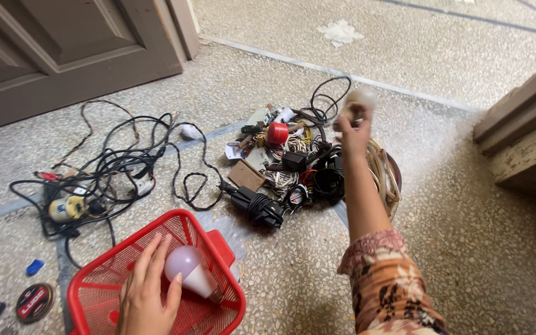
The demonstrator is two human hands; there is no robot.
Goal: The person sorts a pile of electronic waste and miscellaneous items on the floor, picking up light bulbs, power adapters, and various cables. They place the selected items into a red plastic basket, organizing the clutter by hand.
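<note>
Red plastic mesh basket [215, 248], lower left, already holds one white bulb [188, 270] gripped by the left hand [147, 291]; a second pale round bulb [361, 98] is clasped by the right hand [355, 133] above the tangled pile of cables and adapters [293, 167] left at centre.

Two bulbs [190, 271], one red basket [103, 279].
</note>
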